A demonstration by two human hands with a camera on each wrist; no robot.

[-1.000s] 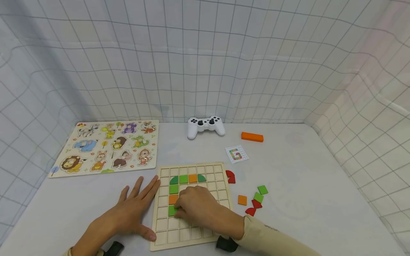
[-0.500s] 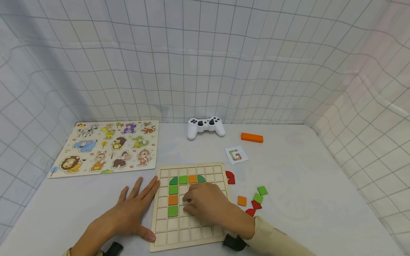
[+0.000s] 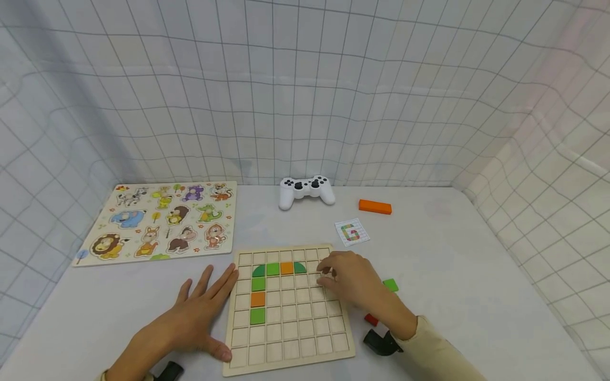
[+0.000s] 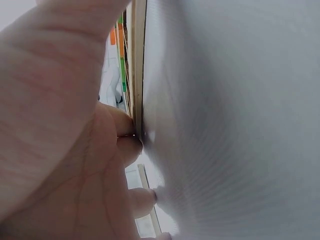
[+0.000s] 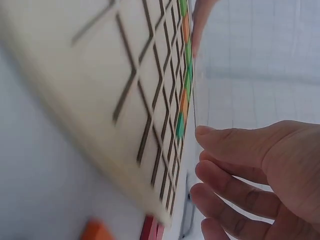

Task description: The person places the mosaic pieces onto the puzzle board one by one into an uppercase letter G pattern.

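A wooden grid board (image 3: 290, 349) lies on the table between the hands. Set in its cells are green squares (image 3: 258, 316), orange squares (image 3: 258, 299) and dark green quarter-round tiles (image 3: 300, 267), forming a column and a top row. My left hand (image 3: 195, 317) rests flat with spread fingers, its fingertips and thumb at the board's left edge. Over the right edge hovers my right hand (image 3: 357, 280), fingers loosely bent, with nothing between thumb and fingertips in the right wrist view. Red pieces (image 5: 150, 227) and an orange tile (image 5: 96, 231) lie beside the board, mostly hidden from the head view.
Past the right forearm show a loose green tile (image 3: 391, 284) and a red piece (image 3: 371, 319). Behind the board are a small pattern card (image 3: 351, 232), an orange block (image 3: 375, 206) and a white game controller (image 3: 306, 191). An animal puzzle board (image 3: 162, 248) lies at left.
My right hand has left the green square at the column's lower end and moved right across the board to its right edge. The left hand has stayed in place.
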